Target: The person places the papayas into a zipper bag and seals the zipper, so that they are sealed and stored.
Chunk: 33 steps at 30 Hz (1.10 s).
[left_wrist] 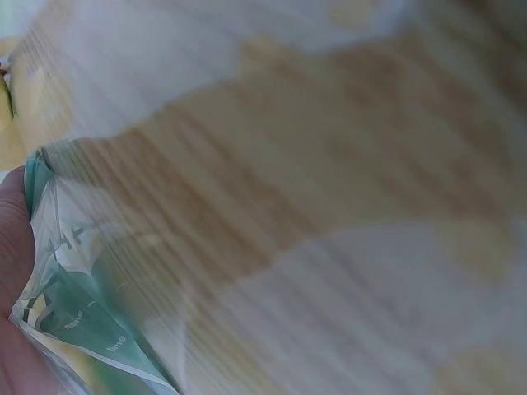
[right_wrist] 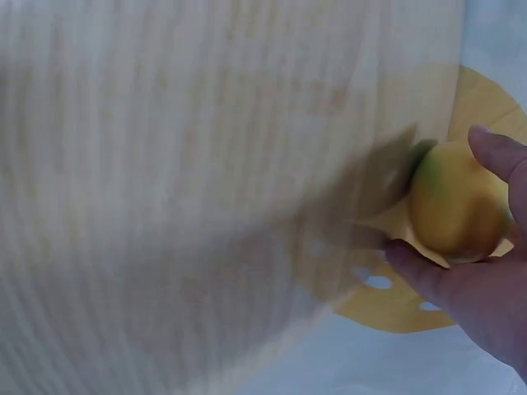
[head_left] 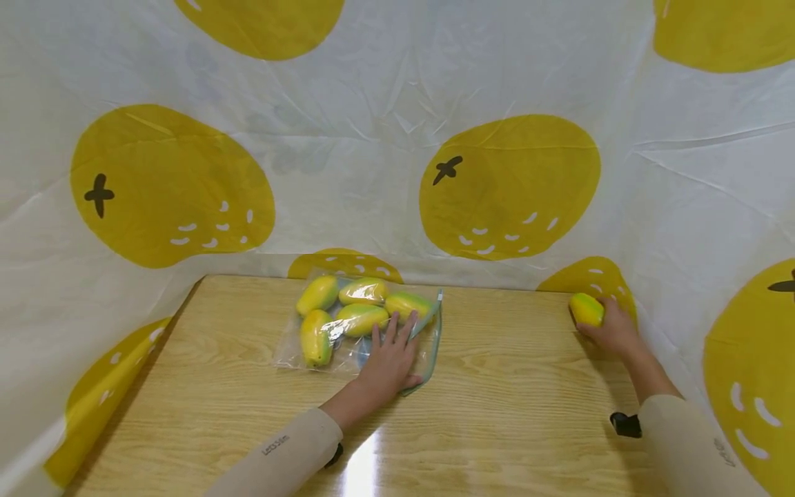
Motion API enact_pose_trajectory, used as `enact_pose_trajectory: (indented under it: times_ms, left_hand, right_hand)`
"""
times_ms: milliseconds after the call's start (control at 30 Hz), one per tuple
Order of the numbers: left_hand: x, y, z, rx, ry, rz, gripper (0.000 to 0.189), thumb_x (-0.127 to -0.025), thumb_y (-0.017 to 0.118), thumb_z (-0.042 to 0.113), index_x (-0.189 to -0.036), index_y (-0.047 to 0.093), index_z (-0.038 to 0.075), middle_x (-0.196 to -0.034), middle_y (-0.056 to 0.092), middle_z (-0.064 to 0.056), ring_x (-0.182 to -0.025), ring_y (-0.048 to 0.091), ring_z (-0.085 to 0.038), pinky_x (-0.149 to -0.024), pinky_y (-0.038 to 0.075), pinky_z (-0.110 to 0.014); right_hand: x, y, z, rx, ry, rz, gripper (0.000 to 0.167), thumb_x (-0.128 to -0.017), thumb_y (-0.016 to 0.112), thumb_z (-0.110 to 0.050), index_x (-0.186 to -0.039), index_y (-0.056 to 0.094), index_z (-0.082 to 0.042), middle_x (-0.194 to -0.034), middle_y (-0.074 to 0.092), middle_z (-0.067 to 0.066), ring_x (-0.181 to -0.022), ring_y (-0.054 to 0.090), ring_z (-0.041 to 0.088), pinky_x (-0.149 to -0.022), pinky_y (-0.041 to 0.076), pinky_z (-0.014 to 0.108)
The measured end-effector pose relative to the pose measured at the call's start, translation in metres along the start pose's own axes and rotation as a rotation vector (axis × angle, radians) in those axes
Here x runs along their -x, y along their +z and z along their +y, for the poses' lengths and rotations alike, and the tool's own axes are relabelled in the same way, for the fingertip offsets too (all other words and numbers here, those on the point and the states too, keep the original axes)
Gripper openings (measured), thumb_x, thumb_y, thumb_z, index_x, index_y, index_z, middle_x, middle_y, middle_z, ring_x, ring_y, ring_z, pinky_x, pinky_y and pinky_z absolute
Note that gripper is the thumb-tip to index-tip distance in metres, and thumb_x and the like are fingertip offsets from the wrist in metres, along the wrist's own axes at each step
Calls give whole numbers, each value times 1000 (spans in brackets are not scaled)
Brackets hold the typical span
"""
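Note:
A clear zip bag (head_left: 288, 355) with a green-edged opening lies flat on the wooden table, with several yellow-green mangoes (head_left: 318, 338) inside. My left hand (head_left: 388, 362) rests on the bag's right part near the opening, fingers spread and fairly straight. In the left wrist view, the bag's green printed film (left_wrist: 90, 313) lies against the hand, only partly visible at the left edge. Near the table's far right corner, my right hand (head_left: 615, 328) grips one mango (head_left: 586, 310) between thumb and fingers. The right wrist view shows that mango (right_wrist: 457, 202) with its green end pointing away from the palm.
The wooden table (head_left: 509, 414) meets a white cloth backdrop (head_left: 354, 186) printed with big yellow fruit at the back and both sides. The cloth on the right stands close to my right hand. Light glares off the table's front middle.

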<state>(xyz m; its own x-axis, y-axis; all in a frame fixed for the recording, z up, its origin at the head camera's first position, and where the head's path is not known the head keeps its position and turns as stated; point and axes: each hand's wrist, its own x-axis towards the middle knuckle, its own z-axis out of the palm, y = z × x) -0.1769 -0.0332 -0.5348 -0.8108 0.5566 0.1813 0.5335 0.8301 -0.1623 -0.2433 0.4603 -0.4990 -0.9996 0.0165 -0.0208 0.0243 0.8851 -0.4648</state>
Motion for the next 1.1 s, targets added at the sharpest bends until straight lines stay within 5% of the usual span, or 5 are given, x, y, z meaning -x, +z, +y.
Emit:
enact_pose_trajectory:
  times_ms: [267, 533, 767, 1100]
  left_hand:
    - [1, 1, 0, 0, 0, 36, 99, -82, 67, 75, -154, 46, 10, -174, 12, -15, -154, 27, -47, -111, 40, -69]
    - [1, 2, 0, 29, -4, 40, 98, -82, 69, 73, -153, 46, 10, -174, 11, -15, -154, 26, -47, -111, 39, -70]
    - [0, -1, 1, 34, -2, 28, 97, -83, 68, 72, -153, 45, 9, -174, 10, -15, -155, 24, -47, -111, 39, -70]
    - [0, -1, 0, -6, -11, 22, 100, -82, 67, 74, -155, 44, 10, -174, 11, -14, -154, 26, -46, -110, 40, -69]
  right_hand:
    - [9, 16, 1, -39, -25, 110, 81, -95, 72, -17, -151, 23, 15, -124, 44, 49, -103, 48, 57, -81, 43, 65]
    - [15, 22, 6, -102, -47, 132, 82, -96, 72, -15, -153, 22, 16, -137, 38, 48, -117, 39, 61, -90, 36, 70]
    - [24, 24, -10, -178, -65, 56, 88, -99, 70, -18, -154, 12, 20, -141, 31, 49, -117, 42, 60, -92, 38, 69]
    - [31, 33, -52, -195, -217, -76, 82, -98, 73, -19, -154, 23, 12, -146, 40, 39, -122, 47, 50, -96, 39, 62]
